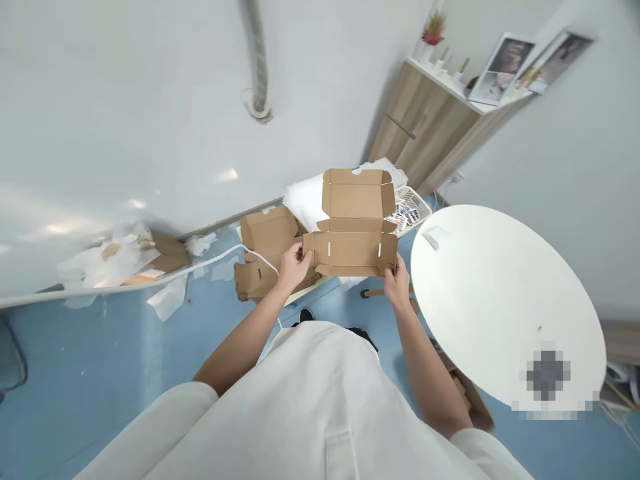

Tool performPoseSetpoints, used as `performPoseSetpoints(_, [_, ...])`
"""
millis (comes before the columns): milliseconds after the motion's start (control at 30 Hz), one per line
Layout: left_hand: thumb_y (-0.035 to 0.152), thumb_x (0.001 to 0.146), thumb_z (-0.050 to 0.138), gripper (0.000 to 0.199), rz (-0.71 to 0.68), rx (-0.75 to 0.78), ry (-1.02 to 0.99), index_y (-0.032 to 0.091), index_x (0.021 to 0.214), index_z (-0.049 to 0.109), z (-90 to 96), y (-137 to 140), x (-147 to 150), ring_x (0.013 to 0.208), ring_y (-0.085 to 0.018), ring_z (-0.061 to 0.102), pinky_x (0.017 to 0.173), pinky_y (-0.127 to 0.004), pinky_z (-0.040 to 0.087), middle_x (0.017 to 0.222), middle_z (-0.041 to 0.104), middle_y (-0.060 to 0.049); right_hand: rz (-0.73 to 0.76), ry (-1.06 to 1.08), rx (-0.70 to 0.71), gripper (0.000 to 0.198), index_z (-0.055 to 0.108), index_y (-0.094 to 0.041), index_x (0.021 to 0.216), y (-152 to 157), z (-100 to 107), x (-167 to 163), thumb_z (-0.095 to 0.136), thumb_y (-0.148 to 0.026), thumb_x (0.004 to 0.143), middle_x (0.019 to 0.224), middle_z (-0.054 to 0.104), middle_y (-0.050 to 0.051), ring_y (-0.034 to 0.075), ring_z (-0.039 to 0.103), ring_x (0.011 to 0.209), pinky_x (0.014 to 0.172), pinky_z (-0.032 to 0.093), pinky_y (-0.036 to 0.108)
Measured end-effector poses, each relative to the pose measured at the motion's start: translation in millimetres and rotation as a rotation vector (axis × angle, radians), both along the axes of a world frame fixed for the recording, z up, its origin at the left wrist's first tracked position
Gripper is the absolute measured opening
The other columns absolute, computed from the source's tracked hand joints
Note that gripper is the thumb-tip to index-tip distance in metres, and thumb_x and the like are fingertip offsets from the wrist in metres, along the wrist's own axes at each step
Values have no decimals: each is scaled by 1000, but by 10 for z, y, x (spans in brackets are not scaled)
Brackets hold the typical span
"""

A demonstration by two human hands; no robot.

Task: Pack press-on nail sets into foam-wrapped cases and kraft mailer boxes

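Forearms point(243, 339) angled fwd & inward, L grip point(295, 268) & R grip point(397, 283) clamped on opp. ends of unfolded carton point(356, 251).

1. Glossy blue floor point(130, 393): torn, whitish wrapping scraps point(169, 298).
2. Rounded white table point(500, 287): small white block point(437, 238).
3. Low table with pale-yellow edge point(307, 291): creased brown cardboard pieces point(270, 233).
4. Wood-grain cabinet point(430, 113): white-framed pictures point(507, 60), red-and-green plant point(433, 30).

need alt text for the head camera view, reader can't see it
A person in white holds an unfolded brown cardboard box by its sides, left grip and right grip. More cardboard lies to the left, a white basket behind, and a round white table to the right.
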State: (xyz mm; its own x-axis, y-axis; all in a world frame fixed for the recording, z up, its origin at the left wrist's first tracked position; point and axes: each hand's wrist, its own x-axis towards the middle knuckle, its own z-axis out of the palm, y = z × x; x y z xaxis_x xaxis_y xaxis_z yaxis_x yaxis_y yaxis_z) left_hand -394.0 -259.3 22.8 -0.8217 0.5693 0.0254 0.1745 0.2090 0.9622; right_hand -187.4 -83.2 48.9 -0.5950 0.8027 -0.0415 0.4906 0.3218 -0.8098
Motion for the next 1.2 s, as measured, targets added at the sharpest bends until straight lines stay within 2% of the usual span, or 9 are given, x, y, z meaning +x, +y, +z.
performPoseSetpoints(167, [29, 77, 51, 25, -220, -93, 86, 15, 95, 61, 10, 670, 461, 69, -14, 60, 64, -25, 48, 84, 66, -4, -198, 11, 72, 53, 33, -22, 135, 204, 14, 716, 29, -37, 84, 120, 56, 8, 22, 54, 101, 84, 43, 38])
performPoseSetpoints(333, [29, 79, 49, 30, -499, -115, 129, 15, 103, 61, 20, 1443, 1140, 68, -13, 59, 65, -25, 48, 87, 66, -4, -367, 8, 97, 52, 42, -23, 128, 436, 0, 1536, 22, -46, 87, 115, 58, 7, 23, 54, 100, 82, 43, 37])
performPoseSetpoints(500, [28, 79, 47, 32, -729, -166, 194, 16, 104, 62, 23, 2088, 1871, 73, -15, 60, 68, -27, 48, 90, 67, -5, -567, -13, -6, 57, 50, -22, 120, 595, -214, 2355, 18, -54, 86, 108, 61, 9, 24, 56, 95, 78, 44, 37])
performPoseSetpoints(667, [23, 76, 47, 33, -949, -270, 167, 18, 104, 64, -117, 2472, 2416, 71, -15, 61, 68, -28, 50, 95, 67, -4, -670, 10, -126, 57, 54, -21, 113, 659, -493, 2943, 17, -55, 86, 105, 62, 9, 23, 57, 92, 76, 45, 35])
performPoseSetpoints(800, [21, 76, 46, 34, -994, -341, 99, 19, 105, 63, -293, 2630, 2629, 74, -16, 63, 70, -29, 50, 95, 68, -3, -727, -63, -228, 55, 59, -18, 99, 739, -685, 3253, 18, -52, 87, 96, 63, 11, 23, 57, 86, 73, 44, 36])
performPoseSetpoints(933, [19, 76, 47, 34, -961, -386, 61, 18, 105, 63, -404, 2720, 2679, 77, -17, 64, 72, -31, 51, 101, 67, -5, -744, -143, -206, 51, 60, -17, 97, 825, -870, 3431, 21, -47, 87, 92, 62, 12, 24, 56, 88, 75, 43, 36])
performPoseSetpoints(1067, [22, 75, 50, 32, -894, -424, 101, 17, 104, 63, -494, 2865, 2674, 79, -19, 64, 73, -33, 51, 100, 67, -7, -753, -97, -205, 42, 60, -17, 102, 891, -970, 3449, 29, -39, 85, 93, 62, 10, 22, 55, 91, 78, 42, 34])
performPoseSetpoints(1200, [24, 75, 52, 31, -841, -428, 136, 17, 103, 63, -619, 3129, 2667, 77, -17, 63, 74, -34, 51, 97, 67, -8, -762, -68, -276, 35, 59, -18, 102, 1029, -949, 3382, 35, -35, 83, 96, 64, 7, 19, 57, 87, 77, 43, 30])
